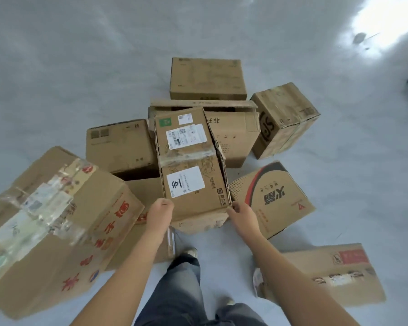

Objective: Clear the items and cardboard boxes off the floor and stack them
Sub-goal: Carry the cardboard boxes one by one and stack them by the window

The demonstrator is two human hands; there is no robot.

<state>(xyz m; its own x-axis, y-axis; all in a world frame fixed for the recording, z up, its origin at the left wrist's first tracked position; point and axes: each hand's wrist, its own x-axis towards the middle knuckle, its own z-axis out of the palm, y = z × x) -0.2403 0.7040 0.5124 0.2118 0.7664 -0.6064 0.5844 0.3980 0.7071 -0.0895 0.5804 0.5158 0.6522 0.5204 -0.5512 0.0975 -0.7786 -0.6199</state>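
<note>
Left hand (160, 215) and right hand (242, 216) are clamping the near corners of the labelled box (191, 165), lying tilted across other boxes (120, 147). Reaching underneath before lifting is looking wiser

Cardboard boxes (208, 78) on grey floor (80, 67)

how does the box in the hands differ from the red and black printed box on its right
The labelled box carries white shipping labels and clear tape; the printed box shows a red arc and black characters. The left hand and right hand hold the labelled box's near end; the printed box lies on the floor. Both are brown cardboard.
</note>
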